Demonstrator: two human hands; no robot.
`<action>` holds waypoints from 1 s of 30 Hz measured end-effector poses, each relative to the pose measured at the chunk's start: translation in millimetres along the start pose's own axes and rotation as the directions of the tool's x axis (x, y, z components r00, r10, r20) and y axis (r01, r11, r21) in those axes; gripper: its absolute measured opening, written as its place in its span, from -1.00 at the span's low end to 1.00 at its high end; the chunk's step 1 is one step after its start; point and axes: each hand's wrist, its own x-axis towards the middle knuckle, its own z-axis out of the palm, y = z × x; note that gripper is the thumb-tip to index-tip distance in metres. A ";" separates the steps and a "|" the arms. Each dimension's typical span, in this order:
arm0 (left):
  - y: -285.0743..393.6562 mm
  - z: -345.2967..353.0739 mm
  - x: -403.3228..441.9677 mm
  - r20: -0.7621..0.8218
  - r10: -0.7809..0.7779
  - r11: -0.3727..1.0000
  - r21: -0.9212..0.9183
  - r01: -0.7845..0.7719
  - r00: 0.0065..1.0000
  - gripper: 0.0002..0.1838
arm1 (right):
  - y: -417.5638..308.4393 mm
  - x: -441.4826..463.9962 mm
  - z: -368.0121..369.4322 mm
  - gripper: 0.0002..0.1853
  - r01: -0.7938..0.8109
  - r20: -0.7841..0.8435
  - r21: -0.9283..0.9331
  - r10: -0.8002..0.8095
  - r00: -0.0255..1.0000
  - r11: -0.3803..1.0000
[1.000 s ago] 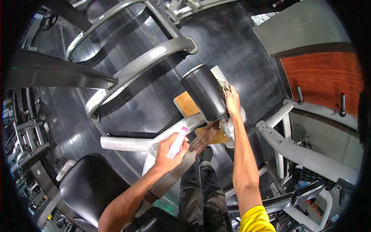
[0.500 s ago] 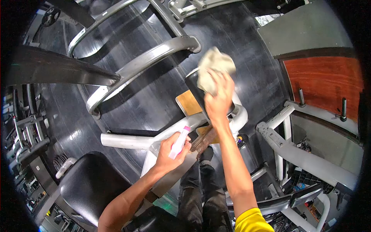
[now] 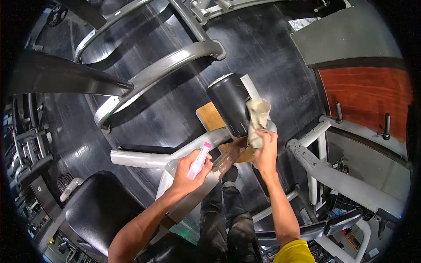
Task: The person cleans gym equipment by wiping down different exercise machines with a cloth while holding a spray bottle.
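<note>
Place: a gym, a room with big exercise machines.
Floor [image 3: 280, 52]: dark and a bit shiny, like a rubber mat.
Roll [image 3: 227, 104]: fat, black and padded, by thick pale bars [image 3: 139, 158].
Seat [image 3: 103, 208]: black, with a smooth padded top, like gym seats.
Bent tube [image 3: 175, 60]: big, grey and metal, low over the floor.
Pegs [image 3: 387, 127]: two short dark ones, sticking up from a pale frame [image 3: 355, 179].
Left edge: more machines [image 3: 34, 151], close together.

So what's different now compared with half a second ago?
The right hand has moved the cloth from over the black pad down the picture to its right side. No grip was visibly taken or released: the right hand still holds the cloth, the left hand the pink-and-white item.
</note>
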 end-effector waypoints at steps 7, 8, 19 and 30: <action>-4.8 2.3 -2.1 0.032 -0.005 1.000 -0.020 0.006 0.999 -0.88 | -9.7 88.9 13.0 -0.42 0.042 -0.362 0.562 0.199 0.911 0.826; -4.7 2.6 -2.7 0.036 -0.006 1.000 -0.021 0.006 0.999 -0.88 | -27.5 114.6 13.3 -0.43 0.146 -0.427 0.482 0.086 0.900 0.864; -8.9 2.1 -3.0 0.017 -0.110 0.993 -0.031 0.111 0.994 -0.88 | -31.9 67.8 5.5 -0.42 -0.072 -0.006 0.107 0.073 0.997 0.992; -10.1 5.1 -3.1 0.036 0.100 0.995 0.005 -0.100 0.994 -0.89 | 8.6 84.0 -37.5 -0.64 -0.424 0.265 0.052 0.397 0.879 0.904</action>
